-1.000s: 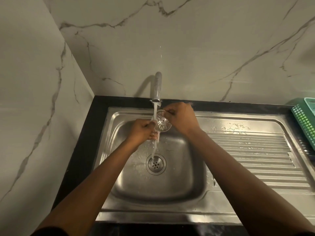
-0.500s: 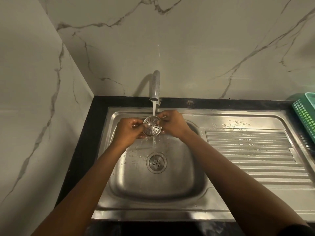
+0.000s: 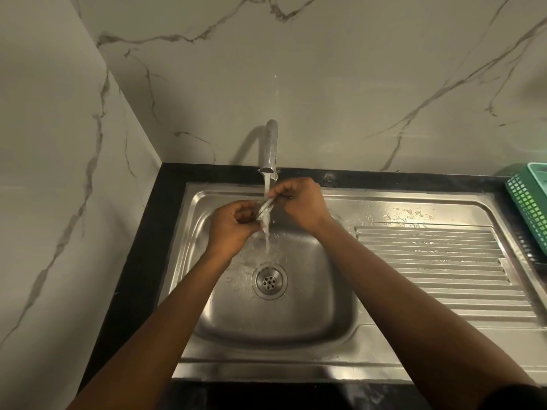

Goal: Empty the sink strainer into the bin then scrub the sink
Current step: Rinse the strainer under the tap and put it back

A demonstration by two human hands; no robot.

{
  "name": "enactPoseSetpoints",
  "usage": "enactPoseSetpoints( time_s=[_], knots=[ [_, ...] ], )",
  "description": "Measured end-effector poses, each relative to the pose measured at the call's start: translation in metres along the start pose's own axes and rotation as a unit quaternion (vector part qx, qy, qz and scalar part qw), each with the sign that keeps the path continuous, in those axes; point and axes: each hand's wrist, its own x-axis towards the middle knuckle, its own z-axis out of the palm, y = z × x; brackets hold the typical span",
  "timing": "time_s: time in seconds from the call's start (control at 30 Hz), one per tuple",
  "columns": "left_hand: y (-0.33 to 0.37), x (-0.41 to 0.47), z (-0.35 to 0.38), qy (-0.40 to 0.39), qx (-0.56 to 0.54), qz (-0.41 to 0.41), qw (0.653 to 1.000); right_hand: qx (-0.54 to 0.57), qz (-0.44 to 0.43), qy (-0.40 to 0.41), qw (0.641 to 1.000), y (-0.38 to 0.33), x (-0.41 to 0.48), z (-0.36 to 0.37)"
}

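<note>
Stainless sink (image 3: 266, 327) set in a black tabletop (image 3: 165, 202), basin at the left, ribbed drainboard (image 3: 429, 261) to the right. Green basket (image 3: 529, 202) at the tabletop's right edge. Tap (image 3: 270, 146) at the back edge, water running in a stream into the basin. Drain (image 3: 268, 281) open at basin centre, its seat bare, so the strainer is out.

Both hands over the back half of the basin, under the spout. Left hand (image 3: 233, 223) curled closed on one edge of the sink strainer (image 3: 265, 209); right hand (image 3: 299, 199) pinching the opposite edge with fingertips. Strainer held between them, tilted edge-on in the stream, well above the drain.

Step, as judged: rinsing the strainer under the tap. No bin in view, so whether it was emptied cannot be confirmed. Scrubbing not begun; no sponge or brush visible.

Next move would call for a scrubber and cleaner in reach, and the strainer parked or reseated in the drain first.

Strainer: small, round, bright metal, thin rim. Blurred by water; perforations and any residue cannot be made out.
</note>
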Motion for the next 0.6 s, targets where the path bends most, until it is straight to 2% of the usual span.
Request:
enactPoseSetpoints(
  time_s=[0.17,0.3,0.6],
  knots=[
    [0.005,-0.001,0.008,-0.032,-0.010,0.012,0.999,0.123,0.002,0.021,0.992,0.004,-0.002,-0.001],
    [0.010,-0.001,0.006,-0.001,0.007,0.029,1.000,0.172,0.007,0.016,0.985,0.008,-0.004,0.004],
    [-0.004,-0.001,-0.005,0.008,0.039,0.051,0.998,0.038,-0.017,-0.004,0.999,0.005,0.004,0.015]
  ],
)
